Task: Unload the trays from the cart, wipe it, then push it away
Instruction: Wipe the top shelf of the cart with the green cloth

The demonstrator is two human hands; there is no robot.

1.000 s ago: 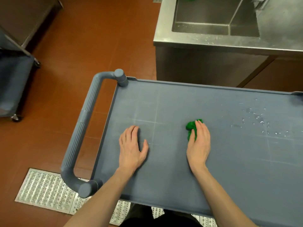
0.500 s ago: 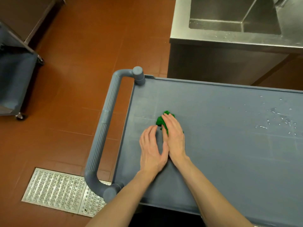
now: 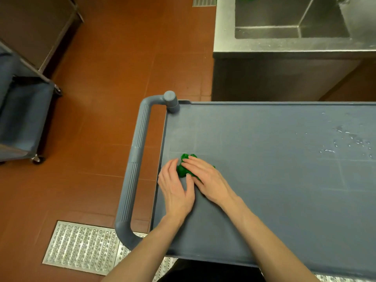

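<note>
While the right hand (image 3: 207,179) presses flat, straight fingers (image 3: 191,162) onto a crumpled green cloth (image 3: 182,169) near the left end of the grey cart (image 3: 284,180) top, the left hand (image 3: 176,190) rests open beside it, fingers relaxed, touching the cloth's left edge.

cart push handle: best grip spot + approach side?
Grip the ribbed straight run of the cart handle, probably both hands spread across it, coming from the handle end, away from the cart top. The bar stands off the top with a gap for fingers to wrap, and the ribs look made for grip. Avoid the curved corners.
</note>
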